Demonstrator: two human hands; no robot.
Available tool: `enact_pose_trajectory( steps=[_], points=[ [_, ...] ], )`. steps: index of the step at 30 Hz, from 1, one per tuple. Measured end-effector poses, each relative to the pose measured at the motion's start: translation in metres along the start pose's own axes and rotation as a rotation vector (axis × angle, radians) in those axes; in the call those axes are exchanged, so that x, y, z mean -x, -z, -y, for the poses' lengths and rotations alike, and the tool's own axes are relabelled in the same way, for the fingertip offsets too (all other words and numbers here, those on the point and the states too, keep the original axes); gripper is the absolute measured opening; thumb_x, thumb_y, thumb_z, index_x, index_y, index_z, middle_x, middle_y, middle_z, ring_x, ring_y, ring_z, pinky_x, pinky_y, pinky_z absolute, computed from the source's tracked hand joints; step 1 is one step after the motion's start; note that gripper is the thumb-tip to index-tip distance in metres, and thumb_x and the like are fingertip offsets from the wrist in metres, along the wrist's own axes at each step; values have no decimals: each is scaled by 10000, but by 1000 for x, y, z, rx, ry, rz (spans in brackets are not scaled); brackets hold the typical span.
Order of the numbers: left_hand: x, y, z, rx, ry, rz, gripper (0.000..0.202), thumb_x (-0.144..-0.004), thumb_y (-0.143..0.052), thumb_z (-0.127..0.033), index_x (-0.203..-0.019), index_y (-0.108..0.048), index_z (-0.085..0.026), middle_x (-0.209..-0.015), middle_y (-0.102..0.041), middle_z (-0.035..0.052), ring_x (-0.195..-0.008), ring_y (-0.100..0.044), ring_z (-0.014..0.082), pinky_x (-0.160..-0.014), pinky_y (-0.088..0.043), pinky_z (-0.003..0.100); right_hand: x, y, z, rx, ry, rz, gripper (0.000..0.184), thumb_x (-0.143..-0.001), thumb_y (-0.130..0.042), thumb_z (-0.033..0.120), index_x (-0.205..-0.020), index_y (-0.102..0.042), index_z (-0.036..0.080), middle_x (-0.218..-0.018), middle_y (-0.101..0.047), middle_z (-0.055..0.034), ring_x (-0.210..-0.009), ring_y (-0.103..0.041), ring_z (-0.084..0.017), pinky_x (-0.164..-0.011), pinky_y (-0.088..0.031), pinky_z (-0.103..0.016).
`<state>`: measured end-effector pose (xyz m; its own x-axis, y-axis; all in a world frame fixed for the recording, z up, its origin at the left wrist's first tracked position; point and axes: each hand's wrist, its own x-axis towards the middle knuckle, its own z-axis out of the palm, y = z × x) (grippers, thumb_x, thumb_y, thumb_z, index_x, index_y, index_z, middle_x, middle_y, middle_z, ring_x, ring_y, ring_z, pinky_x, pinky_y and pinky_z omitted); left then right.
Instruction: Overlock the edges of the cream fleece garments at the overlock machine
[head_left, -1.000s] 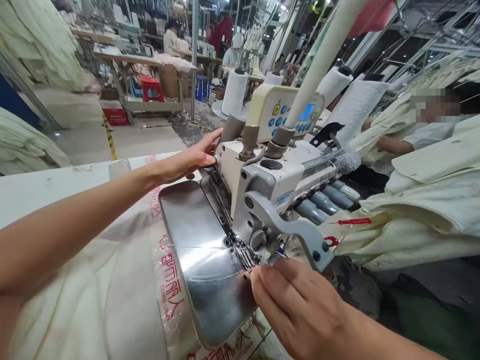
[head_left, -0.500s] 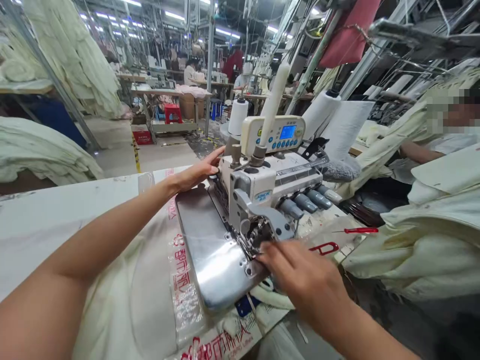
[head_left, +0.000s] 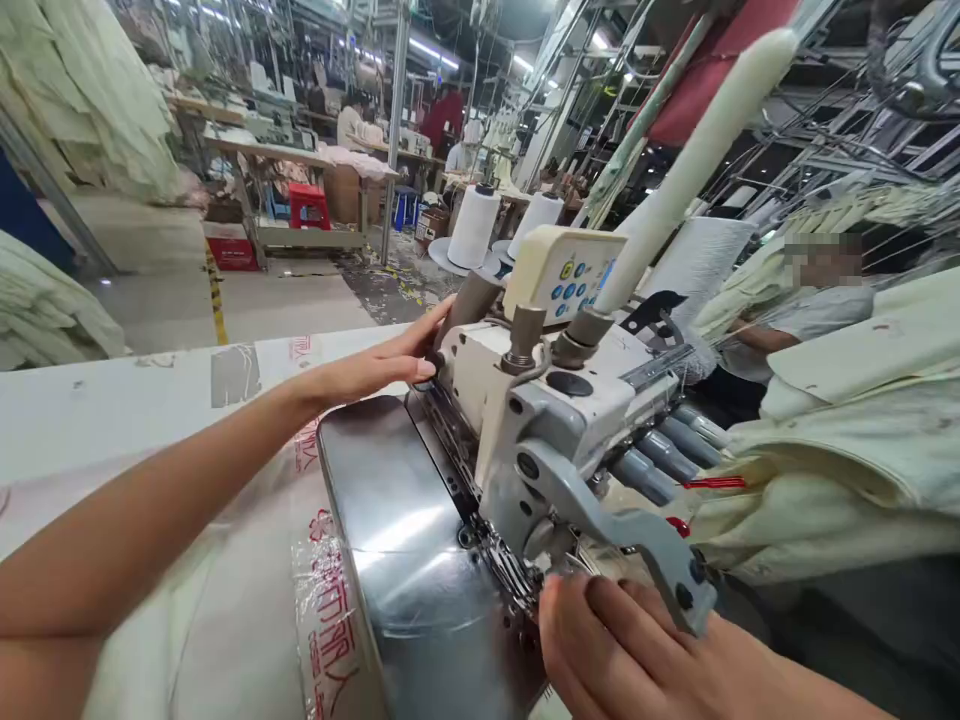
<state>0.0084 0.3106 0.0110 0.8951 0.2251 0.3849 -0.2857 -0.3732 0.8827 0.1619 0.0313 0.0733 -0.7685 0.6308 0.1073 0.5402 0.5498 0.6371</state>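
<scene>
My right hand (head_left: pixel 615 640) was nearest me, fingers curled and tips drawn together just beside the presser foot (head_left: pixel 514 570); my own knuckles hid whether they pinched anything, so I could not tell. The sewing machine (head_left: pixel 469 380) sat before me on the white tabletop (head_left: pixel 120 400), its polished metal plate (head_left: pixel 405 500) to the left of the foot. That plate looked hard and slippery, with only its rounded rim to catch hold of. The foot seemed small, stiff and fiddly, best met with fingertips alone. Over my right hand jutted a thick grey arm (head_left: pixel 600 510), by my judgement a sturdy place to press. The white body I judged heavy and steady, better braced at its flanks than lifted. At its far corner my left hand (head_left: pixel 382 365) was half open, thumb on a dark knob (head_left: pixel 424 375), fingers passing behind; whether those gripped, I could not tell.

For writing, the nearest was on the clear film (head_left: pixel 307 560) left of the plate: red stylised Chinese characters and, smaller, "COSMO L", the rest unclear. I could read no brand on the body. Behind it, the control panel (head_left: pixel 555 270) had blue buttons and a yellow one, their marks too small.
</scene>
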Motion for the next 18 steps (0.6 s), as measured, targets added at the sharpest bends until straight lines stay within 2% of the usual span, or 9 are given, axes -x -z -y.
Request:
enact_pose_trajectory(
  steps=[7, 9, 12, 15, 18],
  points=[
    [0, 0, -3, 0, 12, 6, 815, -813, -506, -395, -1471, -35, -301, -1552, -3, -56, -1412, 4, 296, -1155, -39, 440, 4, -4, 7, -31, -26, -64, 310, -864, -310, 108, -936, -611, 94, -842, -649, -92, -673, -607, -172, -522, -388, -298],
    [2, -2, -6, -20, 58, -7, 842, -803, -505, -426, -1469, -7, -300, -1550, 38, -59, -1410, 40, 294, -1153, -37, 443, 6, -6, 5, -56, -36, -104, 300, -869, -314, 96, -937, -606, 91, -850, -650, -97, -678, -601, -167, -557, -400, -304],
    [8, -5, -13, -80, 195, -31, 833, -821, -448, -502, -1470, 14, -262, -1547, 71, -38, -1411, 62, 276, -1149, -20, 441, 5, -9, 2, -87, -24, -156, 290, -877, -316, 77, -911, -604, 95, -830, -646, -83, -712, -597, -159, -618, -422, -296],
    [13, -8, -14, -95, 318, -54, 828, -811, -406, -579, -1475, -70, -216, -1553, -39, 18, -1413, -8, 284, -1142, -30, 456, -1, -10, -1, -114, 63, -146, 286, -884, -313, 75, -894, -598, 100, -794, -634, -72, -694, -590, -151, -604, -420, -290],
    [12, -10, -12, -45, 324, -94, 856, -755, -456, -597, -1466, -161, -220, -1529, -200, 41, -1404, -92, 296, -1137, -94, 458, -5, -10, -1, -114, 125, -89, 255, -873, -331, 65, -851, -580, 110, -756, -614, -69, -649, -576, -151, -559, -401, -293]
  ],
)
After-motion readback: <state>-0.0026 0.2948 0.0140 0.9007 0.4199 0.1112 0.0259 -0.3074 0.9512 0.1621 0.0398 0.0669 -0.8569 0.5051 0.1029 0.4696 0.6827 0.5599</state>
